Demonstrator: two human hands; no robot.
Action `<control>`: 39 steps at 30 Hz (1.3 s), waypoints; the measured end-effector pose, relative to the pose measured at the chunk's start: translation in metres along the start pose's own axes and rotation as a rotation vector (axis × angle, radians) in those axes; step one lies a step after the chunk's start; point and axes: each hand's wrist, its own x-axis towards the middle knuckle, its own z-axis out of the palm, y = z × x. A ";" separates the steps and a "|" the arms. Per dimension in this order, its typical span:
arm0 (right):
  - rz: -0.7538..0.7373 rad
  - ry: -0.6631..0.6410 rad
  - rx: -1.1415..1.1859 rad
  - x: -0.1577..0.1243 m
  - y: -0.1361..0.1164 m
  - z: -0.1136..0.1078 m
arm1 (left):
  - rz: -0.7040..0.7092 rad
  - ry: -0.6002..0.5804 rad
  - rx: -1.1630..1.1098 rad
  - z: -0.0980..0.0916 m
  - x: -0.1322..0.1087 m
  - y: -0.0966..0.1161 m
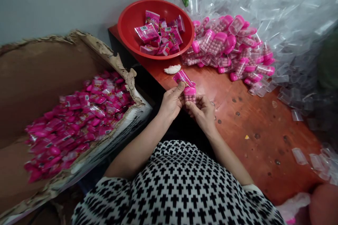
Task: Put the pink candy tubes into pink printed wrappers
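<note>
Just past the near edge of the red-brown table (237, 126), my left hand (172, 101) pinches a pink printed wrapper (182, 77) between thumb and fingers. Against the wrapper's lower end is a small clear container with a pink cap (190, 95), full of pink balls. My right hand (202, 111) grips the bottom of this container with thumb and fingertips. The two hands are close together, and the wrapper and the capped end overlap, so how far one is inside the other cannot be made out. A crumpled white piece (172, 69) lies behind the wrapper.
A red bowl (124, 38) holds pink packets. Beside it are piled pink-capped containers (216, 44), with a large heap of clear empty containers (280, 10) behind. To the left, a torn cardboard box (34, 66) holds many pink packets (79, 119). Loose clear containers (299, 156) lie at the right.
</note>
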 end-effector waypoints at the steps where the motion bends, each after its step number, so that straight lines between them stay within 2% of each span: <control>1: 0.003 0.004 0.012 0.000 0.000 0.000 | -0.007 -0.011 0.008 0.000 0.000 0.000; 5: 0.041 -0.002 0.096 0.002 -0.002 -0.001 | -0.032 -0.041 0.056 0.002 0.001 0.000; 10: 0.132 -0.104 0.274 0.006 -0.001 -0.001 | -0.048 -0.087 0.182 0.002 0.005 0.009; 12: 0.134 -0.109 0.275 0.007 -0.002 -0.001 | -0.066 -0.114 0.243 0.001 0.007 0.011; 15: 0.079 -0.046 0.183 0.006 -0.005 -0.001 | -0.062 -0.125 0.281 0.001 0.010 0.012; 18: 0.051 -0.011 0.156 0.007 -0.007 0.000 | -0.046 -0.104 0.279 0.003 0.010 0.009; 23: 0.086 -0.025 0.332 0.011 -0.007 0.002 | -0.072 -0.098 0.248 0.002 0.009 0.004; 30: 0.126 -0.027 0.404 0.002 -0.003 -0.003 | -0.078 -0.038 0.156 0.001 0.004 0.004; 35: 0.095 0.063 0.413 0.008 -0.002 -0.006 | -0.140 -0.107 0.180 0.003 -0.006 -0.006; 39: 0.077 0.017 0.355 0.013 -0.008 -0.002 | -0.106 -0.136 0.161 0.004 -0.019 -0.001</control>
